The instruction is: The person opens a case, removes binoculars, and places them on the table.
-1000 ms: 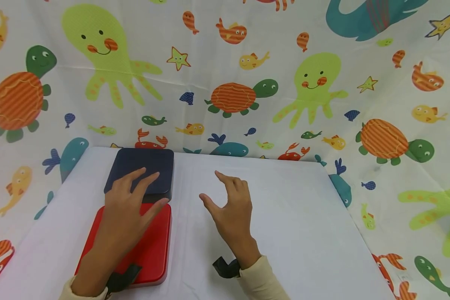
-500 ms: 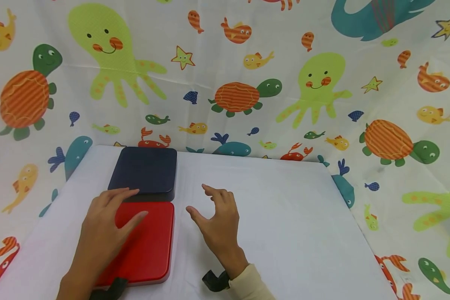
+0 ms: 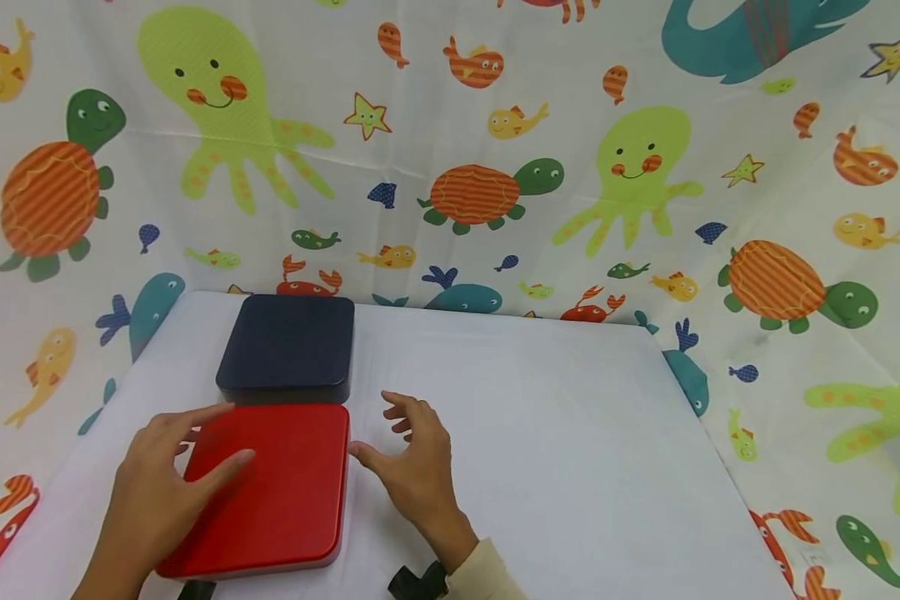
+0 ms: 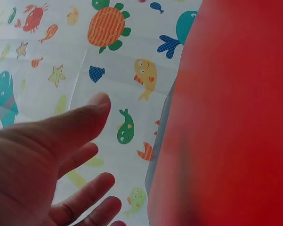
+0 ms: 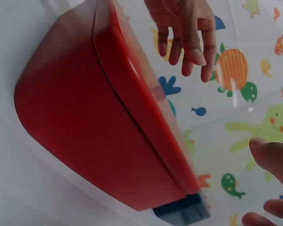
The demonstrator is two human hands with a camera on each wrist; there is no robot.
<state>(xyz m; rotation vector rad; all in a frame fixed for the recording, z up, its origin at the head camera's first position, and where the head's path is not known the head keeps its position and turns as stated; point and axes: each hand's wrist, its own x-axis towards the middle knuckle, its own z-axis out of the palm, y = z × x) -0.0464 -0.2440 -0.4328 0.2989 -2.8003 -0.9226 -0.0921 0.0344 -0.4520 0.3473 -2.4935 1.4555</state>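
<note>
A red rectangular box (image 3: pixel 292 492) with rounded corners lies at the left of the white table. Over its left side hovers my left hand (image 3: pixel 157 483), thumb and fingers spread apart and holding nothing. My right hand (image 3: pixel 416 471) is just off the box's right edge, its thumb tip close to that edge and its fingers loosely bent around nothing. The right wrist view shows a lid seam along the side of the red box (image 5: pixel 99 113). Directly behind stands a dark navy box (image 3: pixel 288 342) of similar shape.
The white table (image 3: pixel 555 467) stretches off to the right of both boxes. A curtain (image 3: pixel 450 117) printed with sea animals hangs behind the table and down its sides. Dark straps (image 3: pixel 418 582) sit at the wrists.
Both hands have come back toward the body and to the left, from near the navy box to either side of the red box. The boxes have stayed put; the head view shifted slightly.
</note>
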